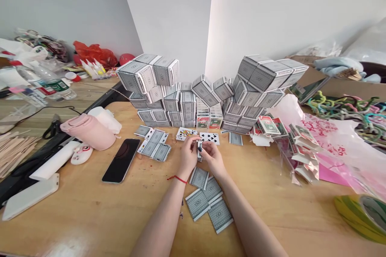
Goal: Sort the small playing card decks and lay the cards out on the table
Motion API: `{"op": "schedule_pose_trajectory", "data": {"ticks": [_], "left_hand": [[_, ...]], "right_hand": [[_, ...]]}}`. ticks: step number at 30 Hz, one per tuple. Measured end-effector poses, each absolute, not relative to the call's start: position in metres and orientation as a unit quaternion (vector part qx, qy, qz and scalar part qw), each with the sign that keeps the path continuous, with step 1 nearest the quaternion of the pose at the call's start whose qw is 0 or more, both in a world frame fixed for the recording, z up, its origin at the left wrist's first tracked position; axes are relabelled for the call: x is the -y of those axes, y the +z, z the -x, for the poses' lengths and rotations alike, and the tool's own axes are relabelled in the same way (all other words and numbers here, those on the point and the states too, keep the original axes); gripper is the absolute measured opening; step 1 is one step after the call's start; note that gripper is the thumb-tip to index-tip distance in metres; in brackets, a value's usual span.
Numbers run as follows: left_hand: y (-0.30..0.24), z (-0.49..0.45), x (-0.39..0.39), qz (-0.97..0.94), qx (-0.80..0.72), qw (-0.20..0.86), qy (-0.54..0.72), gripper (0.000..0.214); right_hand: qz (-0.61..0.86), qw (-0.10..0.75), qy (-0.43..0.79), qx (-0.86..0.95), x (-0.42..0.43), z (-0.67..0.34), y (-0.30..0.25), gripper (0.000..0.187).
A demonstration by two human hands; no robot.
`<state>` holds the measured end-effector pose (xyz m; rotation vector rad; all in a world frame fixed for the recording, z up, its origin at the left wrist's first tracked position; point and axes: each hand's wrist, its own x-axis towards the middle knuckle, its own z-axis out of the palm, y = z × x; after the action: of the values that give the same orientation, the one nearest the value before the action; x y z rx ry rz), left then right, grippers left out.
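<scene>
My left hand (189, 153) and my right hand (212, 155) meet at mid-table, fingers closed on a playing card (199, 149) stood on edge; its folds are mostly hidden by the fingers. Just beyond them lie two face-up cards, a picture card (184, 133) and a spade card (211, 138). Below my wrists several grey-backed folded cards (197, 204) overlap on the table. More folded cards (155, 144) are grouped to the left. Behind everything stand stacked blocks built from grey-backed cards (261, 76), with card boxes (203, 122) low in the middle.
On the left are a black phone (121, 160), a pink bottle (89, 131), a white mouse (81, 154) and a white power bank (31, 196). Opened card boxes (303, 148), plastic wrapping (328, 136) and a yellow-green tape roll (362, 215) lie right. A wall rises behind.
</scene>
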<state>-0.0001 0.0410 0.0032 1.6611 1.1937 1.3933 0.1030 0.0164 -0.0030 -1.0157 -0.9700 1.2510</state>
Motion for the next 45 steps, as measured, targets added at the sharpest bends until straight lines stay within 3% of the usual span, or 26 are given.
{"op": "schedule_pose_trajectory", "data": {"ticks": [4, 18, 40, 45], "left_hand": [[0.005, 0.001, -0.041, -0.668, -0.441, 0.294, 0.523, 0.025], [0.003, 0.0, -0.037, -0.663, -0.479, 0.256, 0.515, 0.021], [0.002, 0.002, -0.037, -0.548, -0.593, 0.216, 0.549, 0.016], [0.006, 0.002, -0.033, -0.582, -0.561, 0.253, 0.531, 0.015]], "right_hand": [[0.435, 0.576, 0.585, 0.369, -0.016, -0.105, 0.004, 0.041], [0.429, 0.567, 0.616, 0.34, -0.016, -0.109, -0.003, 0.035], [0.356, 0.656, 0.617, 0.248, -0.017, -0.113, 0.006, 0.029], [0.346, 0.674, 0.604, 0.247, -0.018, -0.113, 0.007, 0.031]]}}
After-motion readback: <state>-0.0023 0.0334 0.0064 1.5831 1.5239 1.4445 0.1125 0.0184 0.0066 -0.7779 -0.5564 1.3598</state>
